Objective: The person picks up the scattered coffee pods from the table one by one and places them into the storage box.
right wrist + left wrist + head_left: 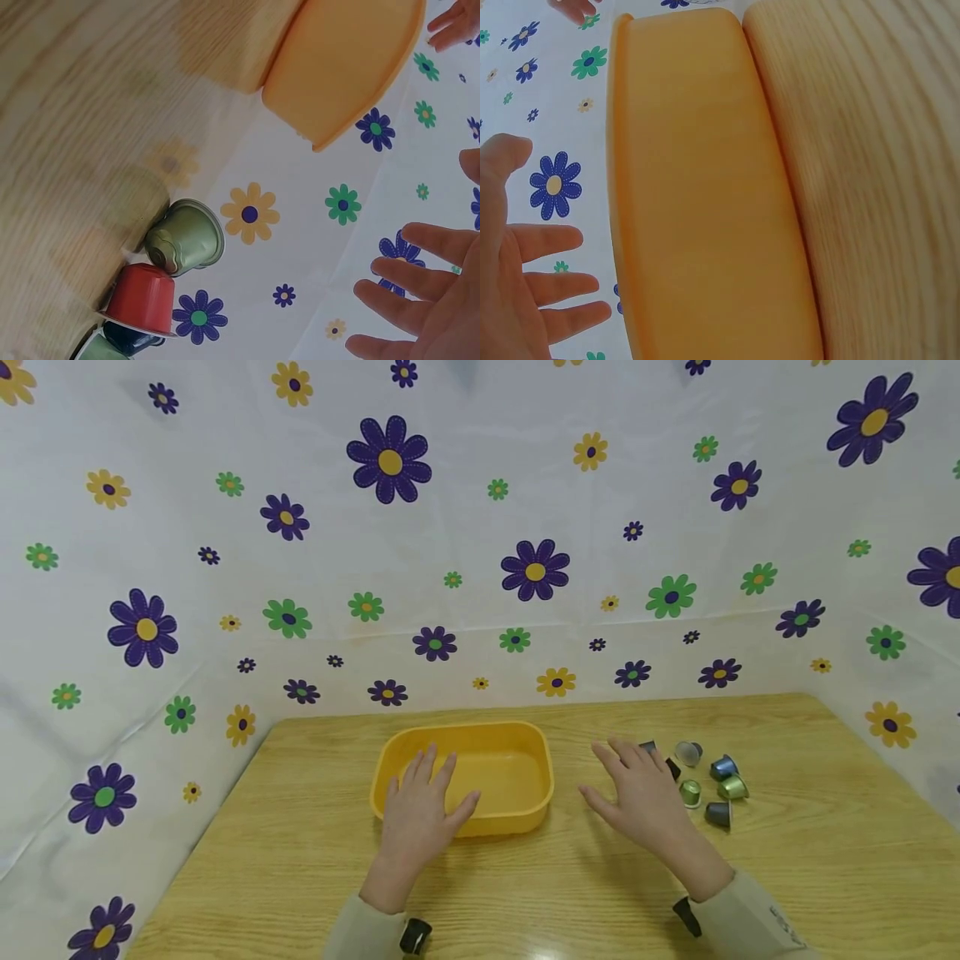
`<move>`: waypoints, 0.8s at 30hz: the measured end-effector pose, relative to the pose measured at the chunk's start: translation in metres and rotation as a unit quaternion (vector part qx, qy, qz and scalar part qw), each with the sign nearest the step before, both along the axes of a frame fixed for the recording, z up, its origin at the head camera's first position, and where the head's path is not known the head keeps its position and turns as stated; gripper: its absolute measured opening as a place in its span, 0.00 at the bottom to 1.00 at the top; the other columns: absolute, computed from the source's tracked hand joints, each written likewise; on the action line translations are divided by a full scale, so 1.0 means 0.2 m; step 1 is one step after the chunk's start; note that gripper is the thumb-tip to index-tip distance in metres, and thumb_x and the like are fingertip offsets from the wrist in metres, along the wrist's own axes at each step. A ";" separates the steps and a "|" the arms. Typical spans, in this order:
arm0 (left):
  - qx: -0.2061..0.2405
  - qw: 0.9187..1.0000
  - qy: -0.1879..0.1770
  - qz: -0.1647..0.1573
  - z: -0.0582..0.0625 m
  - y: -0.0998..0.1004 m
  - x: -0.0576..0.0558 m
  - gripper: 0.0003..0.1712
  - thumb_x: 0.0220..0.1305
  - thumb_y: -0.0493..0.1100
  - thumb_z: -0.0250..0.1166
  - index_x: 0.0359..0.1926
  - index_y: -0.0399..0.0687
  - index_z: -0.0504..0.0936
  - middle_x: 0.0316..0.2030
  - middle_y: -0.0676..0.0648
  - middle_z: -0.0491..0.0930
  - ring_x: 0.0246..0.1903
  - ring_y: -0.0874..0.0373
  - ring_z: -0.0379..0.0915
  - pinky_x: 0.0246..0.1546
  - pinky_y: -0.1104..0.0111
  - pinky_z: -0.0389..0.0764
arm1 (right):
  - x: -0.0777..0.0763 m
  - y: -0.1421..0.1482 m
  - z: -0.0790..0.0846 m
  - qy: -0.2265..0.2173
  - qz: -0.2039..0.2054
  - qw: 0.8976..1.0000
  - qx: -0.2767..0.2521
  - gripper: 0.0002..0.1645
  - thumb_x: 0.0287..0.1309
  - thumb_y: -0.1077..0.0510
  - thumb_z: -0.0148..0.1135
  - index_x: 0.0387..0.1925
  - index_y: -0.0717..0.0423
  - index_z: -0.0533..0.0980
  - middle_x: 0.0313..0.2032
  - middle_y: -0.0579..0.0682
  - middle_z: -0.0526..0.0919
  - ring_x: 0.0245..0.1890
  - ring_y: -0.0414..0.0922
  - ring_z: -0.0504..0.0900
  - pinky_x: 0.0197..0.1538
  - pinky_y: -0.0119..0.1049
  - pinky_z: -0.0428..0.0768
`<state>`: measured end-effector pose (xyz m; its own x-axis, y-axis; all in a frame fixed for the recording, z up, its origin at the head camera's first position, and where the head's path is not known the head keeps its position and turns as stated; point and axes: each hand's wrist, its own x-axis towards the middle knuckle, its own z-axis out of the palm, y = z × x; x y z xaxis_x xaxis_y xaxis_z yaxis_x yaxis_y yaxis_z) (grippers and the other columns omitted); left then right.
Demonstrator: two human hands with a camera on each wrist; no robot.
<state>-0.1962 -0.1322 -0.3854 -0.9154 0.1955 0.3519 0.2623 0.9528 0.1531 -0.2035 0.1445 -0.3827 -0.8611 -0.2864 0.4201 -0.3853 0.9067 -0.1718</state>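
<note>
A yellow plastic tub [483, 821] stands on the wooden table, its inside bare where it shows. My left hand [418, 814] hovers over the tub's near left side, fingers spread and holding nothing. To the right of the tub, my right hand [643, 793] is held above the table with straight, parted fingers and an empty palm. Just beyond it lie several coffee capsules, among them a blue one [723, 767], a light green one [732, 787] and a dark grey one [718, 814]. In the right wrist view a red capsule [141, 298] touches a green capsule [185, 236]; the right hand partly covers the group in the head view.
A white cloth [450, 527] printed with purple, green and yellow flowers walls the table at the back and both sides. The wooden tabletop [285, 860] extends left of the tub and toward me. Each wrist wears a dark strap piece [415, 935].
</note>
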 end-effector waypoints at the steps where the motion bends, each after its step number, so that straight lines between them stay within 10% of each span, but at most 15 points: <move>1: 0.000 1.000 0.004 -0.001 0.00 0.00 0.00 0.36 0.58 0.65 0.49 0.59 0.46 0.68 0.60 0.39 0.61 0.58 0.44 0.57 0.52 0.44 0.59 | 0.00 0.00 0.00 0.002 0.002 1.000 -0.002 0.34 0.52 0.41 0.56 0.55 0.58 0.69 0.52 0.62 0.70 0.53 0.58 0.67 0.55 0.58 0.58; 10: -0.004 0.999 0.044 -0.022 -0.03 -0.01 0.00 0.30 0.58 0.59 0.54 0.47 0.38 0.77 0.42 0.41 0.78 0.39 0.47 0.75 0.38 0.56 0.75 | 0.00 0.00 -0.02 0.015 0.002 1.000 -0.003 0.28 0.52 0.44 0.58 0.46 0.62 0.75 0.43 0.59 0.77 0.45 0.55 0.74 0.46 0.52 0.71; 24: 0.006 1.000 0.023 -0.002 -0.03 -0.10 -0.03 0.36 0.55 0.61 0.56 0.51 0.33 0.73 0.49 0.35 0.71 0.48 0.42 0.68 0.47 0.53 0.69 | -0.01 0.04 -0.03 0.038 0.004 0.999 0.015 0.26 0.51 0.45 0.59 0.43 0.63 0.76 0.39 0.57 0.78 0.39 0.53 0.76 0.42 0.48 0.74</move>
<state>-0.2018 -0.1516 -0.3914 -0.8972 0.1958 0.3959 0.2741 0.9497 0.1514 -0.2057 0.1526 -0.3887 -0.8245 -0.3063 0.4758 -0.4034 0.9078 -0.1145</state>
